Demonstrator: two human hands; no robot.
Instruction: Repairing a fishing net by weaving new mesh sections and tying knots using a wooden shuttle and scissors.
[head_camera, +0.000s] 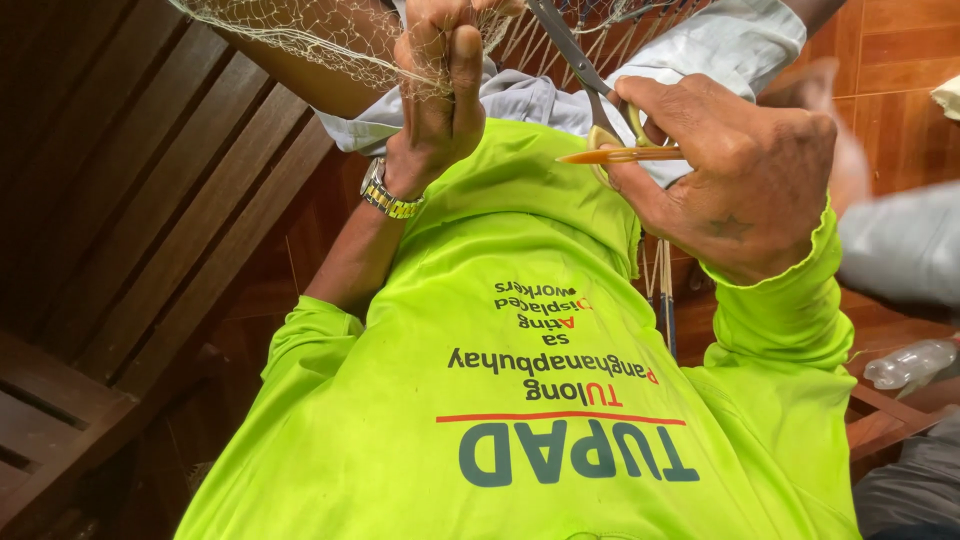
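My left hand (437, 95) is raised at top centre, its fingers pinched on a fine pale fishing net (300, 35) that stretches off to the upper left. A metal watch (388, 195) sits on that wrist. My right hand (735, 185) grips a pair of scissors (575, 50) whose blades point up toward the net, and an orange netting needle (615, 155) lies along its thumb. Both hands are held above my bright green long-sleeved shirt (520, 400).
A dark slatted wooden bench (130, 230) fills the left side. Grey trousers (720, 40) cover my lap below the net. A clear plastic bottle (910, 362) lies at the right on the red-brown floor (900, 60). Grey cloth (900, 240) is at the right edge.
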